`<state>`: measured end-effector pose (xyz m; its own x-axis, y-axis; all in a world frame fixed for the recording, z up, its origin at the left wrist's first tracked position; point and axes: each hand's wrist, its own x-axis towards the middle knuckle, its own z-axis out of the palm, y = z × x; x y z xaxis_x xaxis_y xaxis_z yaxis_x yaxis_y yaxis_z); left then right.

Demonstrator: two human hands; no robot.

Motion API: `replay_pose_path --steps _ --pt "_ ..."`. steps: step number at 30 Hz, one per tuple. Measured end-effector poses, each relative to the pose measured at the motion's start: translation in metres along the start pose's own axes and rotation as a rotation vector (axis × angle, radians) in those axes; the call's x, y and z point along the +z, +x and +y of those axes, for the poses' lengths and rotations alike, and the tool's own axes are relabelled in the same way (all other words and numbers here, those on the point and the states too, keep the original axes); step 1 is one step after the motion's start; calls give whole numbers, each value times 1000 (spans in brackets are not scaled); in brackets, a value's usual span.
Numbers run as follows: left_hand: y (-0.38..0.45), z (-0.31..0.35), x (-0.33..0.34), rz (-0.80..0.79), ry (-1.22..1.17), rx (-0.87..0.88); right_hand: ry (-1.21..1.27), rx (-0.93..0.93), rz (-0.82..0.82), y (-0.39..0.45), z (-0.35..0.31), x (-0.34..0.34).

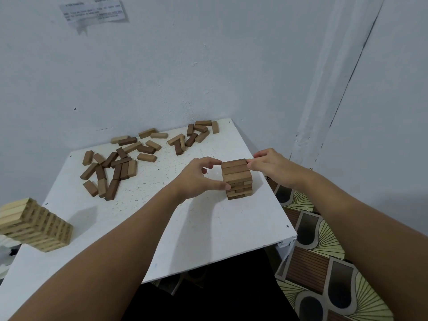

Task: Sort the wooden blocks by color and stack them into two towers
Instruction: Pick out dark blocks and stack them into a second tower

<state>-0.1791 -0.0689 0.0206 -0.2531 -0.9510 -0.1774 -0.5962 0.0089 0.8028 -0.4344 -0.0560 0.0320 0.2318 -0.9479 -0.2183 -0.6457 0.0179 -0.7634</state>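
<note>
A short tower of brown wooden blocks [237, 178] stands near the right edge of the white table [196, 228]. My left hand [199, 179] is at its left side, thumb touching a lower layer and fingers curved toward the top edge. My right hand [269, 166] touches the top layer's right corner with its fingertips. A tall tower of pale blocks [34, 224] stands at the table's left edge. Several loose brown and tan blocks [111, 169] lie scattered at the back left, and several more [193, 136] lie at the back.
The table sits in a corner of white walls, with a paper note [93, 12] taped up high. A patterned floor [324, 262] shows past the table's right edge. Bare tabletop lies between the two towers.
</note>
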Motion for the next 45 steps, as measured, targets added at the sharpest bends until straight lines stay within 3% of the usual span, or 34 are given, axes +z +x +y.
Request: replay_pose_path --steps 10,14,17,20,24,31,37,40,45 --pt "-2 -3 -29 -47 -54 -89 -141 -40 131 25 -4 -15" --pt "5 -19 -52 195 -13 -61 -232 -113 173 49 -29 -14" --pt "16 -31 -61 355 76 -53 -286 -140 88 72 -56 0" --pt "29 -31 -68 418 146 -50 -378 -119 -36 103 -76 18" --pt "53 -32 -75 381 270 -21 -553 -64 -154 145 -88 34" --pt "116 -49 -71 258 790 -159 -712 13 -193 203 -84 45" --pt "147 -63 -64 280 865 -52 -811 71 11 244 -76 54" --pt "158 -64 -64 309 897 15 -884 86 17 253 -75 55" --pt "165 -68 -61 287 838 27 -803 42 14 258 -65 49"
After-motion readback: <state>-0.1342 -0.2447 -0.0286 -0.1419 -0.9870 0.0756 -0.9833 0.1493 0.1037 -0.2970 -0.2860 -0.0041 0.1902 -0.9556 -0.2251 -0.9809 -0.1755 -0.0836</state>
